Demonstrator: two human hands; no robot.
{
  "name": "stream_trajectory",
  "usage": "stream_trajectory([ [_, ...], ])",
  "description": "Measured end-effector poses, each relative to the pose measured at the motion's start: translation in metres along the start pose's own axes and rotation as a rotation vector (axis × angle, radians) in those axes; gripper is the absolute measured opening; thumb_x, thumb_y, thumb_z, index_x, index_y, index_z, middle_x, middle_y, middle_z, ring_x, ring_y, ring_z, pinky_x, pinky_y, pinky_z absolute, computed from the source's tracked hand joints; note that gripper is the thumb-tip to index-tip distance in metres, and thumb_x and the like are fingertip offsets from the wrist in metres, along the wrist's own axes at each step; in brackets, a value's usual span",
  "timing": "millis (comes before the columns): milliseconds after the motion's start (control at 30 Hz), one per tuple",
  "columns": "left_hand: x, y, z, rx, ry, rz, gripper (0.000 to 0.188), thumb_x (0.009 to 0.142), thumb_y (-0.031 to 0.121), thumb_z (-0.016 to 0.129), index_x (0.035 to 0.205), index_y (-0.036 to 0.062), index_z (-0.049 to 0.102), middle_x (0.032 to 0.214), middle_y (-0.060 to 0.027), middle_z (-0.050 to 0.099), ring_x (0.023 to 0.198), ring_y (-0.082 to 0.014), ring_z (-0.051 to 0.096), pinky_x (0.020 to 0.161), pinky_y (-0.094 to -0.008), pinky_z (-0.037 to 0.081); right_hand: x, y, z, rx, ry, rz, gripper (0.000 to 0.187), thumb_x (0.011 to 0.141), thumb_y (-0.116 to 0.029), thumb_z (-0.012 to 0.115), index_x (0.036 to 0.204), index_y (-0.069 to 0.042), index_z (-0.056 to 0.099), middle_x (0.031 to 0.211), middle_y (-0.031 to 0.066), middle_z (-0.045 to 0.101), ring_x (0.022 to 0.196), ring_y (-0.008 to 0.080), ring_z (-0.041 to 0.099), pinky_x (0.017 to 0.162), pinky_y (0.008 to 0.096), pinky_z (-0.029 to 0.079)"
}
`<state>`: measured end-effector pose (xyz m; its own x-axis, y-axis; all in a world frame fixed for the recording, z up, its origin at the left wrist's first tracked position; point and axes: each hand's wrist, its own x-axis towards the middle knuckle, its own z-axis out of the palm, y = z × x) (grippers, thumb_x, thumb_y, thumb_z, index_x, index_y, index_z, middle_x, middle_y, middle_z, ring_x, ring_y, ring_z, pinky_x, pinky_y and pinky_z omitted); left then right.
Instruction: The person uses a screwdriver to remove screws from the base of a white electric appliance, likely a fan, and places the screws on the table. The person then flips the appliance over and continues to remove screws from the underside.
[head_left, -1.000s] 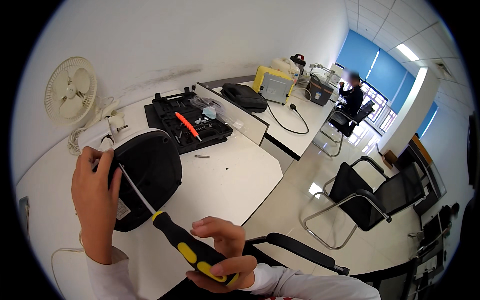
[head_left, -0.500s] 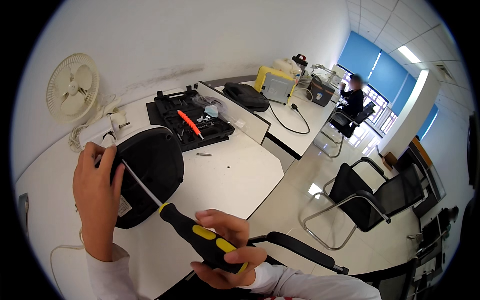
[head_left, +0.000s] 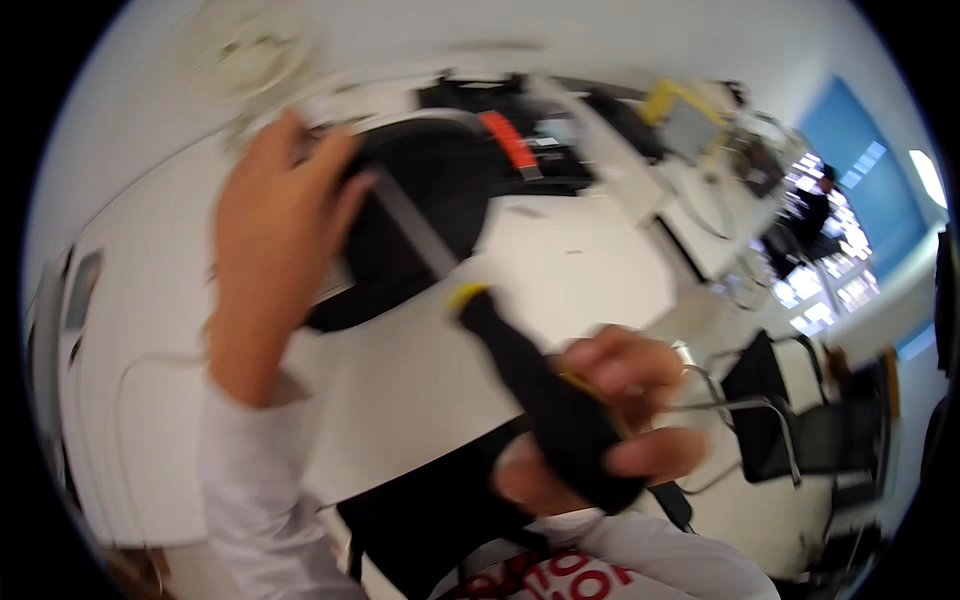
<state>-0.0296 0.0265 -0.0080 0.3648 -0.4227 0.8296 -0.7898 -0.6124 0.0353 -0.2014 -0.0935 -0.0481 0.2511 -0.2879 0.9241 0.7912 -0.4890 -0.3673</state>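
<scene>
The view is smeared by motion. My left hand (head_left: 275, 235) grips the upper left edge of a rounded black base (head_left: 430, 190), its thumb and fingers closed there and partly hiding that edge. In my right hand (head_left: 645, 365), fingers wrap the black handle of a large screwdriver (head_left: 540, 375) with a yellow collar. The metal shaft slants up and left across the black base toward my left thumb. Where the tip sits is too blurred to tell. Beyond my left hand stands a cream desk fan (head_left: 250, 50).
An open black tool case (head_left: 470, 92) lies behind the base, with a red-orange handled tool (head_left: 511, 142) near it. A small bit (head_left: 527, 211) rests on the white table (head_left: 590, 280). Past a divider stands a yellow-grey box (head_left: 685, 120). Black chairs (head_left: 800, 400) and a seated person are at right.
My head view has swung, so the scene appears shifted and tilted. The screwdriver handle has rolled in my right hand, its yellow insets mostly turned from sight. My left hand keeps hold of the base.
</scene>
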Motion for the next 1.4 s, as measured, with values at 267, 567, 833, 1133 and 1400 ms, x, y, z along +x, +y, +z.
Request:
stream_trajectory([
  [267,-0.005,-0.008,-0.007,-0.009,0.004,-0.018,0.026,0.070,0.008,0.072,0.092,0.0105,0.061,0.081,-0.0042,0.052,0.072,-0.0222,0.054,0.060,-0.0312,0.045,-0.019,-0.001,0.001,0.059,-0.062,-0.009,0.063,0.062,-0.004,0.082,0.106,-0.019,0.039,0.113,0.0074,0.052,0.113,0.0309,0.051,0.083,0.0348,0.049],
  [567,-0.004,-0.006,-0.002,-0.007,0.026,-0.007,0.027,0.069,0.009,0.074,0.093,0.0112,0.062,0.082,-0.0037,0.053,0.072,-0.0218,0.055,0.062,-0.0308,0.046,-0.009,-0.005,-0.015,0.027,-0.199,0.033,0.066,0.061,-0.015,0.086,0.109,-0.023,0.040,0.110,0.0038,0.052,0.113,0.0266,0.052,0.085,0.0339,0.052],
  [833,-0.003,-0.006,-0.003,0.019,-0.003,-0.024,0.026,0.070,0.011,0.074,0.093,0.0115,0.063,0.083,-0.0033,0.054,0.072,-0.0219,0.056,0.065,-0.0303,0.048,-0.009,-0.003,-0.004,-0.012,-0.101,0.088,0.064,0.063,-0.005,0.080,0.109,-0.021,0.039,0.107,0.0062,0.053,0.110,0.0267,0.053,0.091,0.0363,0.050],
  [1133,-0.003,-0.007,-0.004,0.013,-0.008,-0.024,0.026,0.070,0.011,0.074,0.094,0.0105,0.064,0.083,-0.0033,0.054,0.072,-0.0219,0.056,0.066,-0.0304,0.048,-0.012,-0.002,-0.023,0.071,-0.223,0.175,0.055,0.070,-0.005,0.078,0.108,-0.020,0.041,0.111,0.0028,0.054,0.116,0.0260,0.050,0.097,0.0380,0.044],
  [1400,-0.004,-0.009,-0.003,0.012,-0.011,-0.016,0.026,0.070,0.011,0.074,0.094,0.0105,0.063,0.082,-0.0038,0.053,0.071,-0.0221,0.055,0.065,-0.0305,0.047,-0.017,-0.010,-0.018,0.083,-0.112,0.204,0.038,0.075,-0.008,0.074,0.104,-0.020,0.052,0.111,-0.0005,0.056,0.120,0.0253,0.044,0.109,0.0447,0.029],
])
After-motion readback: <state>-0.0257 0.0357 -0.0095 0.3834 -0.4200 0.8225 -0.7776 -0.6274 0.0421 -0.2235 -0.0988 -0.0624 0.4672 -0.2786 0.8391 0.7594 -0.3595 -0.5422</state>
